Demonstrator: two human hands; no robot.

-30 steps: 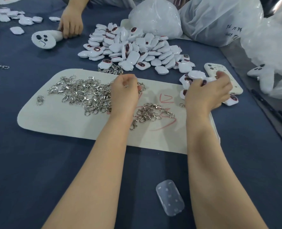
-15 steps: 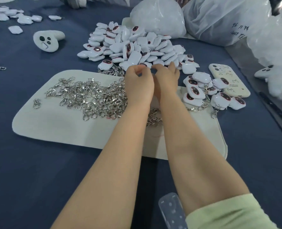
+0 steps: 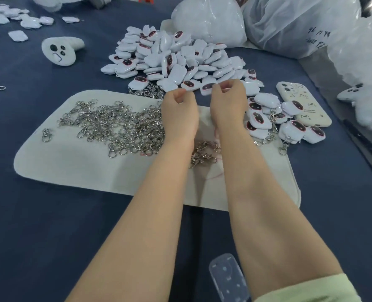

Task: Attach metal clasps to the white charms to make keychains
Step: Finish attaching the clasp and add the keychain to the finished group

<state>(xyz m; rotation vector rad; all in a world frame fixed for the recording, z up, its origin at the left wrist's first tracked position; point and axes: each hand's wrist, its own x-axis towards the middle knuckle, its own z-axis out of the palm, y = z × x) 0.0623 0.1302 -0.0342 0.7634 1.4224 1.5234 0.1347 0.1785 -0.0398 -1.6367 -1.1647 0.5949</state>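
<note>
- Clasps [image 3: 115,125] heaped on mat [image 3: 71,166], beside left hand [image 3: 179,115].
- Left fingers curled; cannot tell what they pinch.
- Right hand [image 3: 227,103] at edge of charms [image 3: 180,59], fingers curled, grip unclear.

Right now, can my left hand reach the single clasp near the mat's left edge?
Probably yes: the lone clasp lies uncovered, with only the flat clasp pile between it and the left hand.

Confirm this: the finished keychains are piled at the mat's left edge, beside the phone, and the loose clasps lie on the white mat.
One point is wrong. The head view shows the finished keychains at the mat's right edge, beside the phone. The loose clasps do lie on the white mat.
</note>
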